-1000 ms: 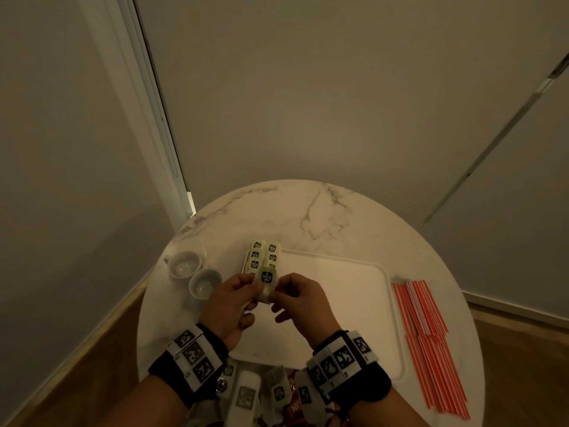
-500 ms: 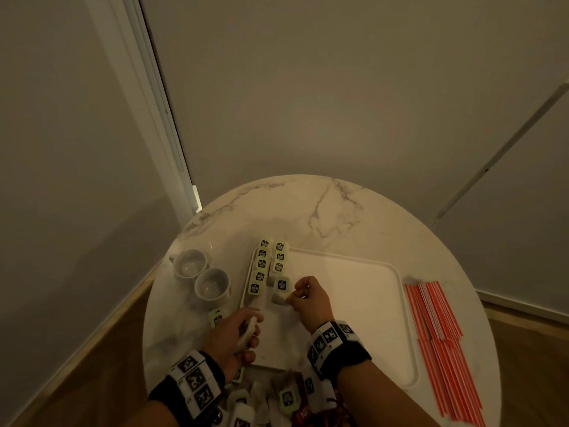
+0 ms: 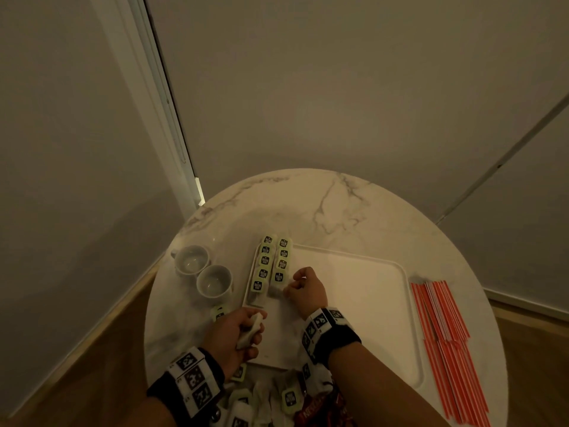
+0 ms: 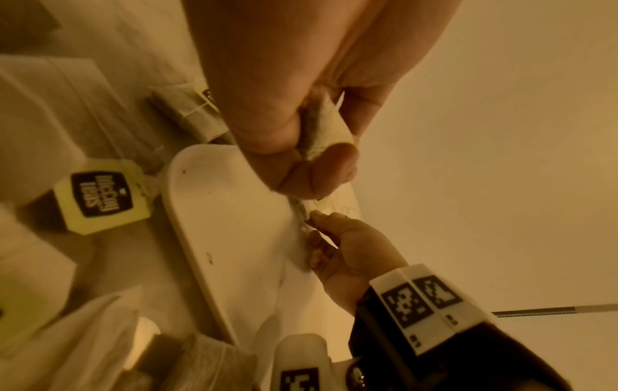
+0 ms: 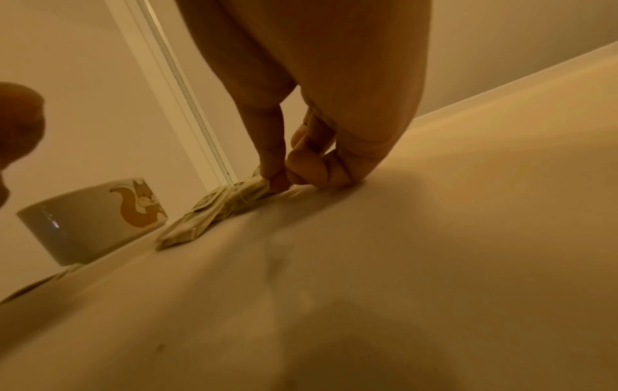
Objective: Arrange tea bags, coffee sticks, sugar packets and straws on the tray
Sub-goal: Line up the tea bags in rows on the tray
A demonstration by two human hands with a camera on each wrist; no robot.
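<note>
Right hand (image 3: 306, 288): thumb and forefinger pinch a tea bag (image 3: 275, 291) at the near end of the second row, tray (image 3: 363, 306) at 9 o'clock. Best laid flat, tag up, overlapping the bag ahead.
Left hand (image 3: 235, 332): clasps a spare tea bag (image 3: 250, 330), near corner.
Room: tray bare toward 3 o'clock; cups (image 3: 203, 274) beside its 9 o'clock rim; straws (image 3: 446, 340) off-tray at 3.

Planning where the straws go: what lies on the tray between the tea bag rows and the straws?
In the head view, only the right hand beside the tea bag rows; the rest of the tray is bare. The straws lie on the table beyond its rim.
</note>
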